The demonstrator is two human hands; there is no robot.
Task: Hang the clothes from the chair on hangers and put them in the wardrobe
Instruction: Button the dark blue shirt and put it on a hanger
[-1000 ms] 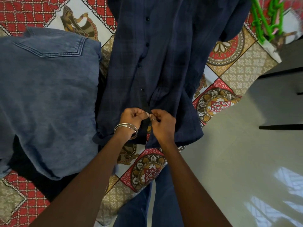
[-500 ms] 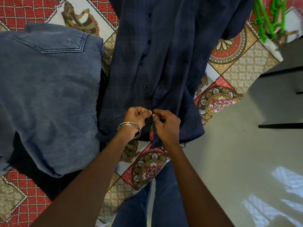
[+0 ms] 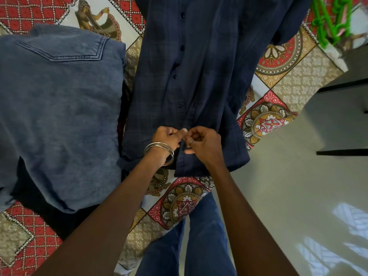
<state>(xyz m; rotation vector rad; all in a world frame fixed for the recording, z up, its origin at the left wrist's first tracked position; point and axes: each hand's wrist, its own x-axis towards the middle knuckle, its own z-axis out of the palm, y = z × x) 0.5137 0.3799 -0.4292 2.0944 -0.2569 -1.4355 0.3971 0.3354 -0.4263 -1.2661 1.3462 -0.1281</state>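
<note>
A dark navy checked shirt lies front up on the patterned bedspread, its buttons running down the middle. My left hand, with silver bangles at the wrist, pinches the left side of the placket near the hem. My right hand, with a ring, pinches the right side of the placket against it. The two hands meet thumb to thumb at the lowest part of the front. The shirt's collar end is out of view at the top.
A folded blue denim garment lies to the left of the shirt. Green plastic hangers lie at the bed's far right corner. Pale floor and dark furniture legs are on the right.
Both hands have stayed at the shirt's lower placket, with only small finger movements. The view has shifted slightly.
</note>
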